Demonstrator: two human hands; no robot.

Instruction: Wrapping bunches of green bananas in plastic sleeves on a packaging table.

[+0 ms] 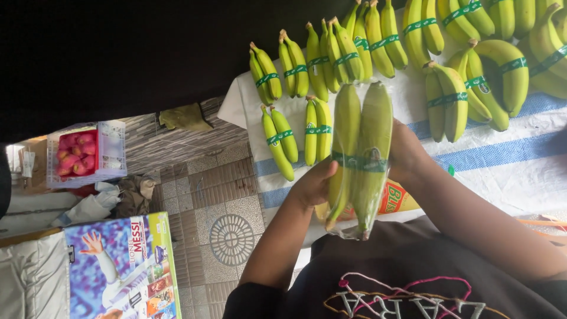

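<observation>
A pair of green bananas (361,150), bound near the middle by a green band (359,162) and sheathed at the near end in clear plastic wrap (354,227), is held between both hands just above the near edge of the table. The left hand (312,184) is closed on the left side of the pair with the thumb laid across the front; the right hand (406,150) is cupped behind the right side, its fingers hidden by the fruit, so the grip there is only partly seen.

For the step to be done well, the pair is best kept pinched at the band, so that the two fruits are not split apart at the stem, and the loose wrap is best kept away from the fingers.

Beyond the hands, on the white cloth with blue stripes (508,159), other banded bunches (307,65) are laid in rows. A yellow packet (397,201) lies under the held pair. Far left, a crate of pink fruit (82,153) stands on the tiled floor (201,195), and a printed box (121,266) is seen nearer.
</observation>
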